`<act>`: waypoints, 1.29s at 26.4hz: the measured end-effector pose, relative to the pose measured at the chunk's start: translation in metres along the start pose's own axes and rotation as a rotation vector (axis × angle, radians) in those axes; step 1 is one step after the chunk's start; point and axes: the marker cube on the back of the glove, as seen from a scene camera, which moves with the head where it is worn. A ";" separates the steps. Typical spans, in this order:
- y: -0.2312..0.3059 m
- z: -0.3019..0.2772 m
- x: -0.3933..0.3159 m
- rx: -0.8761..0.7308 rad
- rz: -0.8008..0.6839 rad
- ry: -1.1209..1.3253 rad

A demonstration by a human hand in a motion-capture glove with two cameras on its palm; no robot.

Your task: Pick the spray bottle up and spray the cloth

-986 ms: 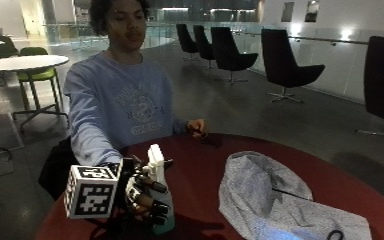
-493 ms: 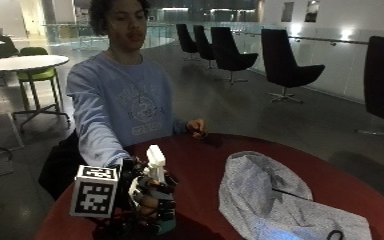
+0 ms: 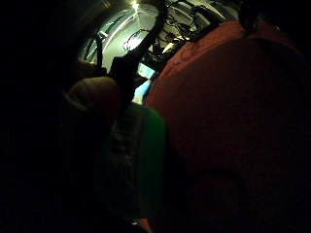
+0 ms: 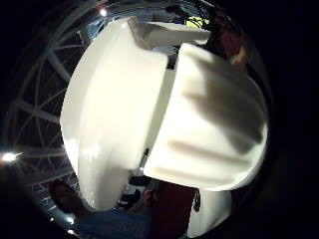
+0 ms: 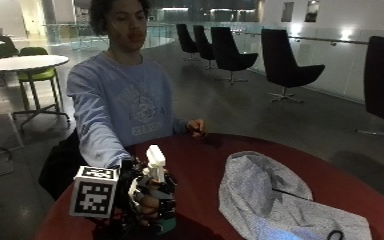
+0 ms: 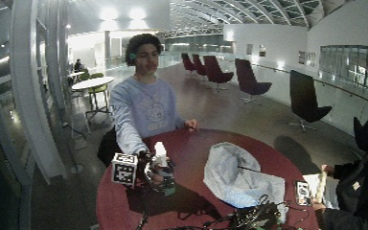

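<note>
Red surface: round surface [image 5: 198, 165], person seated behind it.
Outside view, bottle: spray bottle [image 5: 156, 176] upright near the surface's edge on the person's right side, white spray head up top, teal-green base showing below the fingers.
Outside view, right hand: gloved right hand [image 5: 145, 200] wraps the bottle body, fingers curled round it. Can't tell if the base touches the surface or is just off it.
Outside view, cloth: grey cloth [image 5: 272, 200] lies bunched and spread on the surface, well apart from the bottle, toward the person's left.
Outside view, other hand: bare left hand [image 5: 196, 128] rests at the far edge of the surface, touching nothing of the task.
Wide outside view: same layout; bottle [image 6: 161, 165] in the hand, cloth [image 6: 238, 177] beside it across open red surface.
Thumb-side palm view: white spray head [image 4: 159, 109] fills the frame, so it sits close against the palm.
Little-finger-side palm view: green bottle body [image 3: 141, 165] next to the palm, red surface [image 3: 233, 107] just beyond.
Step, my read: grasp looks done; lift and aim come next.
Doing it well: keep the bottle upright, turn the nozzle to face the cloth, get a finger on the trigger before squeezing, bring it near the cloth so the mist lands on fabric, not the surface.
</note>
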 end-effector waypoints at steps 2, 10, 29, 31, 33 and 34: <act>0.000 0.000 0.000 -0.002 -0.001 0.003; 0.001 0.000 -0.001 -0.018 -0.024 0.010; 0.014 0.064 -0.110 -0.486 -0.167 -0.022; 0.015 0.073 -0.115 -0.527 -0.144 -0.006; 0.014 0.081 -0.120 -0.582 -0.106 0.017; 0.014 0.084 -0.121 -0.614 -0.083 0.030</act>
